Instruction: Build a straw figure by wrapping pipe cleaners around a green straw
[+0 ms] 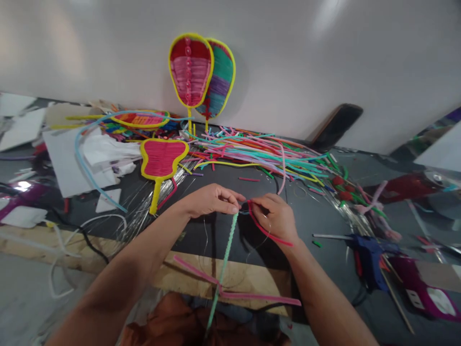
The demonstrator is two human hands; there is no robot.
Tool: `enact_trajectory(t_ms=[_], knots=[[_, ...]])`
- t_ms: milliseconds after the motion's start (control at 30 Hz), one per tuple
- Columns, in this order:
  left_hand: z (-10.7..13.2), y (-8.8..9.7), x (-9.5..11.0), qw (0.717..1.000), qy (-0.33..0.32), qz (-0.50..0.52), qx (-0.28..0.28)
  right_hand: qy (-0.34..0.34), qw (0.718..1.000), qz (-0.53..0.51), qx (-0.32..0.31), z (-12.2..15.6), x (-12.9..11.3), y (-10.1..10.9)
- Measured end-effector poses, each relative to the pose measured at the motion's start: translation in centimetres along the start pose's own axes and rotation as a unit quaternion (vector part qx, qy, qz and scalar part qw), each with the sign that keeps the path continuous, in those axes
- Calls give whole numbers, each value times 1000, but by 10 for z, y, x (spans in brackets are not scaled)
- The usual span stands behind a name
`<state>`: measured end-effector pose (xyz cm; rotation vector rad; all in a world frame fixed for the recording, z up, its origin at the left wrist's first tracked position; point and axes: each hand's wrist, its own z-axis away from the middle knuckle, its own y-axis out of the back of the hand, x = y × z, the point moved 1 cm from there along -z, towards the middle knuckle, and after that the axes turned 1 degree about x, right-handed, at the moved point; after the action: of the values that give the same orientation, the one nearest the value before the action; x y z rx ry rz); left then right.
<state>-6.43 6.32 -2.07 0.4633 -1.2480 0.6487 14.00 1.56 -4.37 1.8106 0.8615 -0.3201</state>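
Observation:
My left hand (209, 201) is closed in a pinch on the top end of a light green pipe cleaner (225, 259) that runs down toward me. My right hand (275, 215) pinches a red pipe cleaner (268, 233) right next to the left fingertips; the red strand curves over the back of the hand. A pink pipe cleaner (245, 293) is bent around the green one lower down, with its ends sticking out left and right. Both hands hover over a dark work surface (324, 221).
A heap of coloured pipe cleaners (259, 149) lies behind the hands. Woven fan shapes stand against the wall (190, 72) and lie flat (162, 158). A blue glue gun (370, 254) rests at right. Paper sheets (68, 158) and cables lie at left.

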Motion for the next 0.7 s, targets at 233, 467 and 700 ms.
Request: enact_trajectory(t_ms=[233, 467, 700], knots=[[0, -1, 2, 999, -26, -31, -8, 2, 998, -35, 49, 2, -17, -8], [0, 0, 1, 999, -22, -27, -10, 13, 996, -84, 7, 2, -19, -16], [1, -1, 3, 1000, -13, -24, 5, 50, 981, -179, -50, 0, -16, -11]])
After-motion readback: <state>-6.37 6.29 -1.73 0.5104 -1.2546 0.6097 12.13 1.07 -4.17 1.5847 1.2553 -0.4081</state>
